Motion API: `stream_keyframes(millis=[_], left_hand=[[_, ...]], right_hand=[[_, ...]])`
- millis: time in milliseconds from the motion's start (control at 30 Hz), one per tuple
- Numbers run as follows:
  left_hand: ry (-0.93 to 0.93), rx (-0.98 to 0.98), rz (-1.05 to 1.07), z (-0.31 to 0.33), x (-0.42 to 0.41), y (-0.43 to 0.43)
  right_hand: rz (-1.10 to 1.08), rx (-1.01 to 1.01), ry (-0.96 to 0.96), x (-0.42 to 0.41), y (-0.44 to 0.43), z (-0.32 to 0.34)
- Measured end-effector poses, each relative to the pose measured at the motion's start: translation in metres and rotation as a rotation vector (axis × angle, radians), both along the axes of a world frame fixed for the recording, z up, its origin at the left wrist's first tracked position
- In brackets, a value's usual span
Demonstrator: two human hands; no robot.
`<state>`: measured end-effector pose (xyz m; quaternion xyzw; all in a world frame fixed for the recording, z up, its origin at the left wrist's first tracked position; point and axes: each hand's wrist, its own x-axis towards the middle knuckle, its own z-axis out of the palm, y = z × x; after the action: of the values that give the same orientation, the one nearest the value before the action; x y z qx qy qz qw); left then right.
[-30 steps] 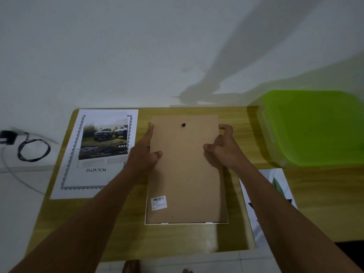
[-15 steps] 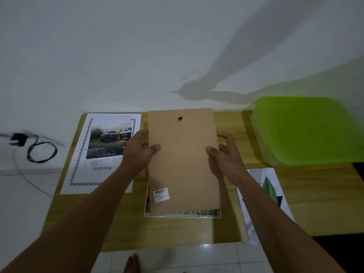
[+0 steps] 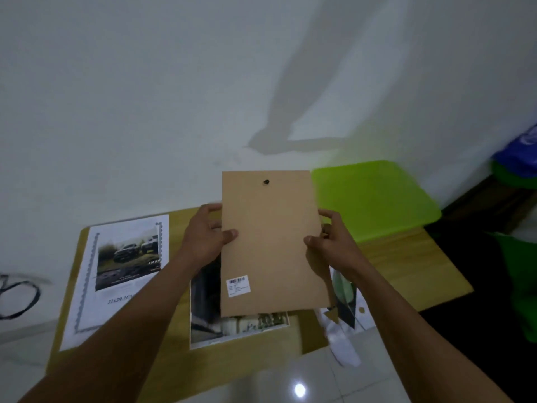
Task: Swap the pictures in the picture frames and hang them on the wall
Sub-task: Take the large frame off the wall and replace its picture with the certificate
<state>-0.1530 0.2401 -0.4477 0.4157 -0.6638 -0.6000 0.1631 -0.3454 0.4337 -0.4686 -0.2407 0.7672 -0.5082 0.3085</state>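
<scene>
Board [image 3: 270, 242]: brown backing, held tilted above frame. Left hand [image 3: 203, 239] pinches left edge, thumb on face, fingers [image 3: 209, 208] curled behind. Right hand [image 3: 334, 245] pinches right edge likewise. We note stud [image 3: 266, 182] near top and barcode label [image 3: 238, 285] lower left. Frame [image 3: 232, 327] flat on counter [image 3: 406, 271], picture showing. Truck print [image 3: 122, 271] left of it. Second print [image 3: 345, 295] right; we see part only. Green box [image 3: 374, 199] beyond, by wall.

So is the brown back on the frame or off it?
Off. The left hand and right hand hold the brown backing board lifted, and the picture beneath shows.
</scene>
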Motion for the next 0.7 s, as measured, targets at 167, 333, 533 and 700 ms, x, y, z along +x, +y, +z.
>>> stream_keyframes(millis=[167, 333, 533, 700], left_hand=[[-0.001, 0.026, -0.118, 0.018, -0.056, 0.034], [-0.098, 0.098, -0.293, 0.01, -0.115, 0.065], [-0.121, -0.025, -0.191, -0.022, -0.191, 0.088], [-0.219, -0.212, -0.147, -0.039, -0.24, 0.099]], right_hand=[[-0.147, 0.011, 0.046, -0.049, 0.037, 0.016], [-0.085, 0.166, 0.216, -0.114, 0.063, 0.009], [-0.031, 0.277, 0.244, -0.197, 0.071, -0.004], [-0.01, 0.354, 0.336, -0.253, 0.058, -0.018]])
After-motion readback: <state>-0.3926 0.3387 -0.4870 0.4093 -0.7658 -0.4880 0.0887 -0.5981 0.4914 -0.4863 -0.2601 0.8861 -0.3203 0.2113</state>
